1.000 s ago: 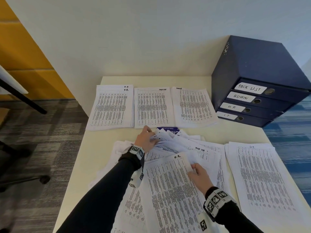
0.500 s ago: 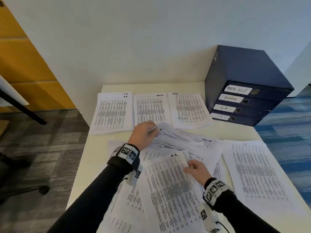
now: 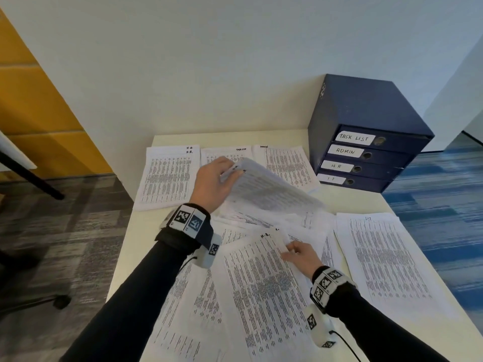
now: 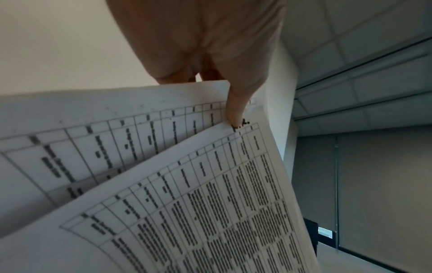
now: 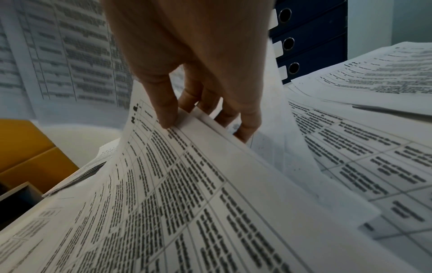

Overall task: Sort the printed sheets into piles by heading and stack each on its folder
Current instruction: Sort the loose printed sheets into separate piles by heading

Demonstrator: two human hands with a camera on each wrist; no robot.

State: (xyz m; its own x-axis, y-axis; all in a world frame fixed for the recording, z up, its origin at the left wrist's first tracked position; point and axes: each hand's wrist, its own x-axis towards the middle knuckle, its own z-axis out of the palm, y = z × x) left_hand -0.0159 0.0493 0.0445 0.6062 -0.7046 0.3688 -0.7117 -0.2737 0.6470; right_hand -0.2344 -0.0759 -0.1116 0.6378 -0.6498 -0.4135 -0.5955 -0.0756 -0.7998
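Note:
A loose heap of printed sheets [image 3: 264,220] covers the near half of the table. My left hand [image 3: 232,171] pinches a few sheets [image 3: 266,192] by their top corner and holds them raised over the back piles; its thumb [image 4: 236,109] presses on the held sheets [image 4: 198,184]. My right hand [image 3: 288,248] pinches the top right corner of a sheet headed H.R. [image 3: 261,283] on the heap; its fingers [image 5: 167,110] curl round that sheet's edge [image 5: 187,175]. Any folders are hidden under paper.
Three sorted piles lie along the back: H.R. [image 3: 170,176], Task List [image 3: 224,152] and Admin [image 3: 290,165]. An I.T. pile [image 3: 381,259] lies at the right. A blue drawer box [image 3: 366,113] with labelled drawers stands at the back right corner. The table edge [image 3: 122,246] drops at the left.
My left hand has lifted a few sheets off the heap and carried them up and back, towards the far piles. My right hand has stayed on the H.R. sheet.

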